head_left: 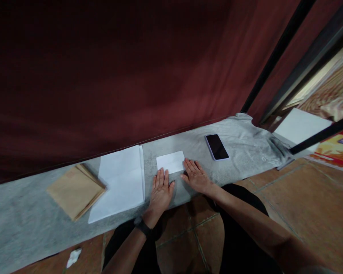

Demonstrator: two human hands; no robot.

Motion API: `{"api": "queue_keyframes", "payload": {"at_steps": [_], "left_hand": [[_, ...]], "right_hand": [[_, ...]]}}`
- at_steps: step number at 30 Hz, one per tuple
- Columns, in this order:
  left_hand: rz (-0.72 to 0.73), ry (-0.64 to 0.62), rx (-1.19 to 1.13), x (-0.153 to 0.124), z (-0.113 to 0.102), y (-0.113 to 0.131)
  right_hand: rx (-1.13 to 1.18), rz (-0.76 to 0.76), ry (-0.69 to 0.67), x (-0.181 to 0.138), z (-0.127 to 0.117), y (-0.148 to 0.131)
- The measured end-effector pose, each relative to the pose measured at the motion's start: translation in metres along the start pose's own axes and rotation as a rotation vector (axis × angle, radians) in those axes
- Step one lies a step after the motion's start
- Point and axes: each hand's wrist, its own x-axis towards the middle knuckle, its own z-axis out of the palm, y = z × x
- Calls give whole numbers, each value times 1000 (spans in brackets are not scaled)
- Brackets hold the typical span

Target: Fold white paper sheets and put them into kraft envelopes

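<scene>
A small white rectangle of paper (pixel 170 161) lies flat on the grey cloth-covered bench in front of me; whether it is folded I cannot tell. My left hand (pixel 161 191) rests palm down, its fingertips at the paper's lower left edge. At the paper's right end lies my right hand (pixel 197 176), also palm down, with its fingers stretched out. Neither hand grips anything. Left of the small paper are large white sheets (pixel 120 182), and a stack of brown paper envelopes or bags (pixel 76 191) partly overlaps them.
A phone (pixel 217 147) with a dark screen lies right of my hands on the grey bench cover (pixel 20 217). Behind the bench hangs a dark red curtain (pixel 148 83). Black poles (pixel 277 57) stand at the right. A crumpled white scrap (pixel 73 257) is on the tiled floor.
</scene>
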Motion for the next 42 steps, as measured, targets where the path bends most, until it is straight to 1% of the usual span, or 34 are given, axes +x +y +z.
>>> {"api": "queue_keyframes", "payload": {"at_steps": [2,5,8,10,12,14,17,23,25,27,30,32,38,42], "left_hand": [[5,7,-9,2,-2,2],[46,8,-41,14,-6,8],[107,-26,-81,33,-6,16],[106,-50,-88,43,-3,19],[83,-57,-85,51,1,20],[57,-45,-83,55,6,19],[4,-26,-80,60,11,16],[-109,-11,-72,75,11,8],[-152,-4,-67,77,9,4],[-205,-10,-68,77,8,-1],[-265,-20,-87,74,9,-7],[-273,-7,-105,71,11,-9],[-290,53,-148,63,19,-1],[-294,41,-186,60,20,3]], "right_hand": [[22,8,-1,5,-3,-2],[79,-38,-30,19,-9,-6],[134,-92,-117,33,-12,-9],[146,-92,-176,41,-11,-8],[137,-78,-207,47,-7,-5],[117,-68,-206,51,-3,-2],[81,-50,-168,57,3,3],[27,7,-88,66,8,5],[24,54,-62,68,5,4],[26,132,-49,70,0,3],[26,268,-76,72,-9,2],[25,321,-97,74,-12,3],[73,313,-62,76,-5,6],[67,326,-86,79,-2,6]]}}
